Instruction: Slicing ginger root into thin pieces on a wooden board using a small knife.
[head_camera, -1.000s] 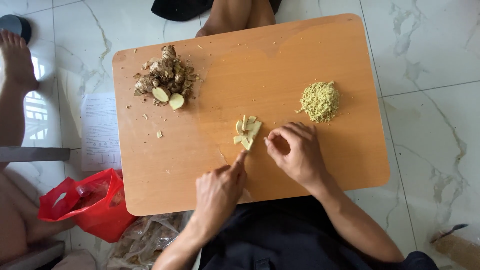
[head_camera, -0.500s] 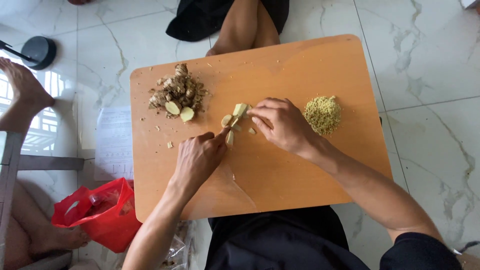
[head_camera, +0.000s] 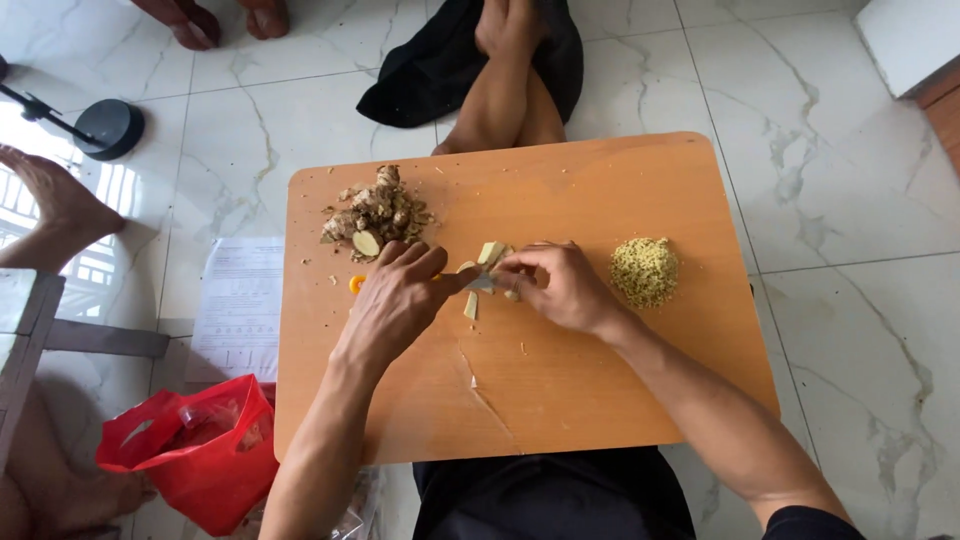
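The left hand (head_camera: 395, 300) is curled around a small knife with a yellow handle end (head_camera: 357, 284), its short blade (head_camera: 480, 283) pointing right into the pale ginger slices (head_camera: 490, 255) in the middle of the wooden board (head_camera: 600, 400). The right hand (head_camera: 560, 288) has its fingertips pressed together on those slices, pinning them flat just beside the blade.

Left of the board, a red plastic bag (head_camera: 190, 450) sits on the marble floor beside a printed sheet of paper (head_camera: 240, 305). On the board's upper left lies a heap of knobbly ginger root and peelings (head_camera: 375, 215); toward the right, well apart from the hands, a mound of finely minced ginger (head_camera: 645, 270).

The slices look light, stiff and damp, likely slippery, so they are best held from above with bent fingers, tips tucked away from the edge.
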